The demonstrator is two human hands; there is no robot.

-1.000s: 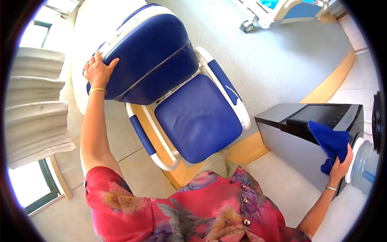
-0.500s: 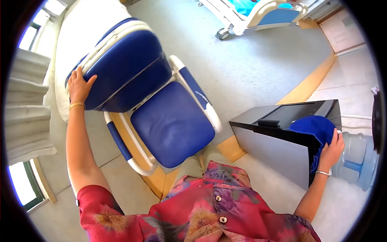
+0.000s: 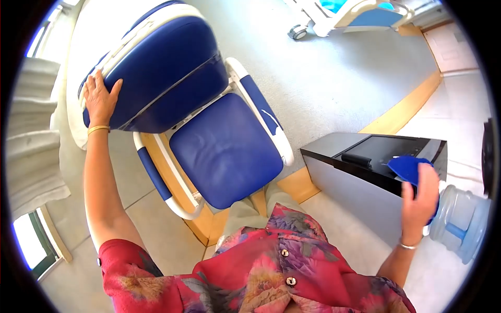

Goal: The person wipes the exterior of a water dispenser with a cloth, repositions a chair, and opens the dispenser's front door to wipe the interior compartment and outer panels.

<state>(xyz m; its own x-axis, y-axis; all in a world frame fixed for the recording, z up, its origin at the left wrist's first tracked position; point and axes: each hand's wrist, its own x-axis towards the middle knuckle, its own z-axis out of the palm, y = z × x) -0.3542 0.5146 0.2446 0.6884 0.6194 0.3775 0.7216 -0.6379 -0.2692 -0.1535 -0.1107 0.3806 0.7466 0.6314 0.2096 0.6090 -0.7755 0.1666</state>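
On the left, my left hand point(image 3: 100, 99) lies against the edge of the chair's blue padded backrest point(image 3: 167, 68), fingers stretched and thumb spread over the padding. The chair's blue seat point(image 3: 225, 148) is in front of my legs. Over on the right, my right hand point(image 3: 419, 203) is in front of a blue cloth thing shaped like a cap point(image 3: 407, 166), thumb and fingers apart. My hand hides part of the cloth, and I cannot tell whether they touch. The cloth is at the corner of a grey and black cabinet point(image 3: 355, 188).
A clear water bottle point(image 3: 459, 224) is beside the cabinet. White armrests with blue pads point(image 3: 258, 107) flank the seat. A wheeled bed point(image 3: 360, 18) stands at the far right. Curtains point(image 3: 34, 135) hang at the left, and something large and white point(image 3: 86, 41) is behind the backrest.
My right hand has moved down and its fingers have spread off the blue cloth, which sits slightly lower in view. My left hand stays on the backrest. The view has shifted slightly.
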